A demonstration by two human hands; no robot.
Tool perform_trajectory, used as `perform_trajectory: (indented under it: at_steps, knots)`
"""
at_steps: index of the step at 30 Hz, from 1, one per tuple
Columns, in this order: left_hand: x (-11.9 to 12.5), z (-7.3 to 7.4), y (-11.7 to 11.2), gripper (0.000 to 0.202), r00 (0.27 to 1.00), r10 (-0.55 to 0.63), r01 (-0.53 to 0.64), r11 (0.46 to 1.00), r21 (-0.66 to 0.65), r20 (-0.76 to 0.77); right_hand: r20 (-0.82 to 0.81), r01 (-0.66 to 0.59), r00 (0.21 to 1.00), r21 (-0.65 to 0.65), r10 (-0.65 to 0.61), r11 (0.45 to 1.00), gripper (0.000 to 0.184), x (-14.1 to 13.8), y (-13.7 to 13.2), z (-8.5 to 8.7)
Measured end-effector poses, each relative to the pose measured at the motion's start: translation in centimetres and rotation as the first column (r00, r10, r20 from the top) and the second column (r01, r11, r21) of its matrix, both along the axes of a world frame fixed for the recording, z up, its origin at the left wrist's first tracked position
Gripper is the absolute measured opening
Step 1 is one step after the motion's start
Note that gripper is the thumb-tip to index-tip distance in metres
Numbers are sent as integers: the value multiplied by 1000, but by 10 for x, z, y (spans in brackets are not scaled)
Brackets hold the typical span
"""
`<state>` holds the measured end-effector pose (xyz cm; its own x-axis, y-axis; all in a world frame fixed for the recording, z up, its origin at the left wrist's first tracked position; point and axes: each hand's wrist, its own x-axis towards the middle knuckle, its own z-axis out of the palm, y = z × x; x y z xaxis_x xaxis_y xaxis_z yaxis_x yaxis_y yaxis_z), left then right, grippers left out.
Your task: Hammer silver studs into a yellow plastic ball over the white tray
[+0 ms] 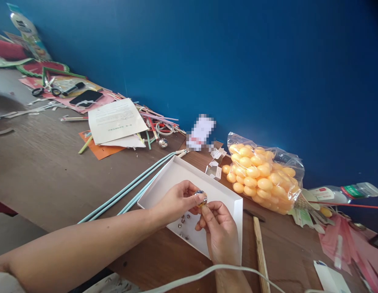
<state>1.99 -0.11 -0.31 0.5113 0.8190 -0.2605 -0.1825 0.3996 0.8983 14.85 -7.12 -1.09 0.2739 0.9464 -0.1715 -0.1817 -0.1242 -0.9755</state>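
Note:
Over a shallow white box (189,169) my two hands meet. Between the thumb and fingers of my left hand (178,199) is a small shiny round ball (201,197), silver with a golden underside. The fingers of my right hand (221,228) are pinched together against the ball's lower side; whatever they grip there is hidden. Several tiny metal pieces (183,221) lie on the box floor below my left hand. Another shiny silver ball (163,143) rests on the table beyond the box.
A clear bag of yellow-orange balls (262,175) stands behind the box. Pale blue tubes (124,193) run along its left. To the right lie a wooden stick (260,252) and a plastic bottle (344,192). A white cable (204,273) crosses my right wrist. Printed paper (117,120) and scissors (48,87) lie farther left.

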Motion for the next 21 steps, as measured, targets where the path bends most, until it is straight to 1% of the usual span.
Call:
perform_trajectory:
  at_steps: [10,14,21]
  knots:
    - [0,-2,-1,38,1000,9,-8,999,41,-15,-55,-12,998,29,14,999,23,2,1,-6]
    - [1,-2,-2,38,1000,5,-4,999,49,-27,-39,-4,999,30,5,1000,26,1,3,-5]
    - [0,-1,-3,37,999,-2,6,997,74,-52,-14,-50,999,7,50,999,28,3,3,1]
